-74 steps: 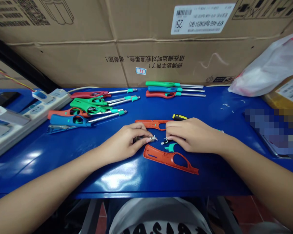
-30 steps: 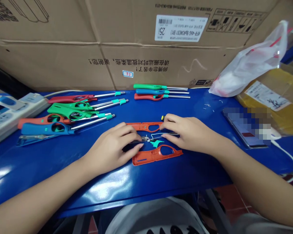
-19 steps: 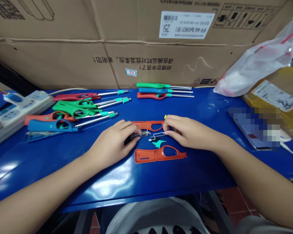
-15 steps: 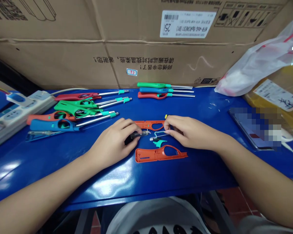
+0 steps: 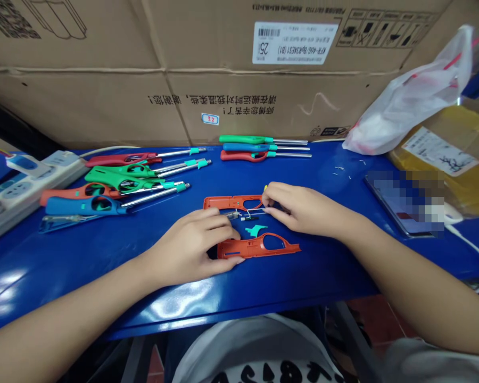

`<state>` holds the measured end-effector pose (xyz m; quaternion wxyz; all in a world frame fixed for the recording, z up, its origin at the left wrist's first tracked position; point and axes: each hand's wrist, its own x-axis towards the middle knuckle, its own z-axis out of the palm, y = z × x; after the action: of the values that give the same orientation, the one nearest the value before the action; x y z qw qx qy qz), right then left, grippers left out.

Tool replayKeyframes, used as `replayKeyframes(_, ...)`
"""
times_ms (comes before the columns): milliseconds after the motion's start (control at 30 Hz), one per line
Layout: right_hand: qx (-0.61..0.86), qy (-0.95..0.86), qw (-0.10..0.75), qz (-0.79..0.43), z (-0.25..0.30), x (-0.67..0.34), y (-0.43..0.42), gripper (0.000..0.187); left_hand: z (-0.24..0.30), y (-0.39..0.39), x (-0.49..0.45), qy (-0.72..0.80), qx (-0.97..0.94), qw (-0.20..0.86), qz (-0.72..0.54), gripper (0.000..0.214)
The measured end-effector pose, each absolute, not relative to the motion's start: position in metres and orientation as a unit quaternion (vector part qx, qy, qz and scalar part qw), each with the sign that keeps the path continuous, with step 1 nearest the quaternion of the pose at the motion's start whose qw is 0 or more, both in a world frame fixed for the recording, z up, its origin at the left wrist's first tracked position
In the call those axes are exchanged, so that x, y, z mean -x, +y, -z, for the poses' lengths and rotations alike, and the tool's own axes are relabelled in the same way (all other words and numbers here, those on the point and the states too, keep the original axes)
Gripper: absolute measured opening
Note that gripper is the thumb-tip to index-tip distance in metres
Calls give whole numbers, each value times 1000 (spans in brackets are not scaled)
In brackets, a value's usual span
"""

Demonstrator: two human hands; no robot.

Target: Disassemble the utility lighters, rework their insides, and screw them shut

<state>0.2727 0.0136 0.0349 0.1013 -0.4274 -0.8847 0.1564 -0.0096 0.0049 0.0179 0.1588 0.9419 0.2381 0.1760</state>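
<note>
My left hand (image 5: 197, 239) has its fingers and thumb around the left end of the near orange lighter shell half (image 5: 251, 247), which lies open side up. My right hand (image 5: 299, 207) is closed in a pinch near the far orange shell half (image 5: 225, 202). A small yellow tip (image 5: 265, 187) pokes out above its fingers; the rest of that item is hidden. Between the two halves lie a teal trigger (image 5: 256, 231), a thin white wire (image 5: 247, 213) with a small black part, and a clear fuel tank (image 5: 232, 215), partly covered by my left hand.
Several assembled lighters (image 5: 88, 205) lie at left beside a white power strip (image 5: 24, 183). Three more lighters (image 5: 245, 147) rest against the cardboard box (image 5: 223, 85). At right are a phone (image 5: 387, 205), a white plastic bag (image 5: 407, 111) and a yellow-taped parcel (image 5: 455, 159).
My left hand has let go of the clear fuel tank and moved nearer to me, onto the near orange shell half. My right hand keeps its pinch. The camera view has shifted slightly.
</note>
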Motion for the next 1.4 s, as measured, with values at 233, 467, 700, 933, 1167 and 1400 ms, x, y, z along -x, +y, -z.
replayKeyframes(233, 346, -914, 126, -173, -34, -270, 9, 17, -16, 5, 9, 233, -942, 166, -173, 20)
replayKeyframes(467, 329, -923, 75, -182, -32, -265, 8, 17, -16, 5, 8, 219, -945, 171, -175, 21)
replayKeyframes(700, 367, -904, 83, -203, -41, -276, 10, 14, -18, 5, 8, 220, -947, 164, -167, 20)
replayKeyframes(933, 394, -893, 26, -215, -54, -294, 12, 13, -23, 8, 12, 231, -953, 120, -157, 21)
replayKeyframes(1167, 385, -897, 16, -215, -51, -292, 13, 23, -24, 9, 12, 236, -953, 111, -157, 21)
replayKeyframes(1400, 398, -898, 49, -183, -62, -299, 8, 26, -25, 10, 12, 226, -950, 93, -195, 26)
